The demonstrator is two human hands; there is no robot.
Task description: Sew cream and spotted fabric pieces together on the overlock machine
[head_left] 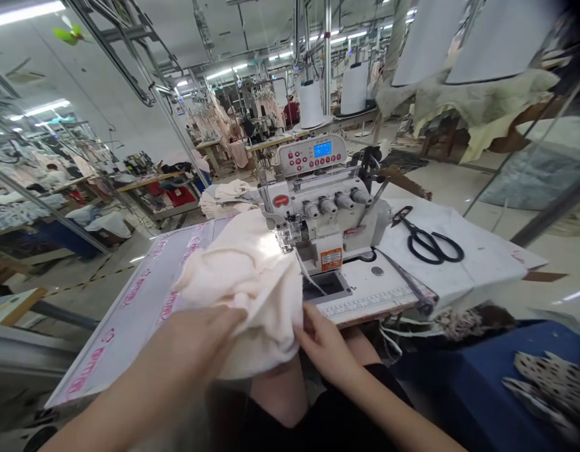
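Observation:
A bunched cream fabric piece (243,276) lies on the sewing table (144,301) in front of a white overlock sewing machine (327,207). My left hand (200,339) rests on the fabric's near left edge, fingers closed over a fold. At the fabric's lower right corner, near the table's front edge, my right hand (321,342) pinches the cloth. The far end of the fabric reaches the presser foot (290,235).
Black scissors (429,242) lie on the table to the right of the machine. A stack of cream cloth (226,198) sits behind the machine on the left. A blue bin with spotted fabric (544,376) stands at lower right. Other workstations fill the background.

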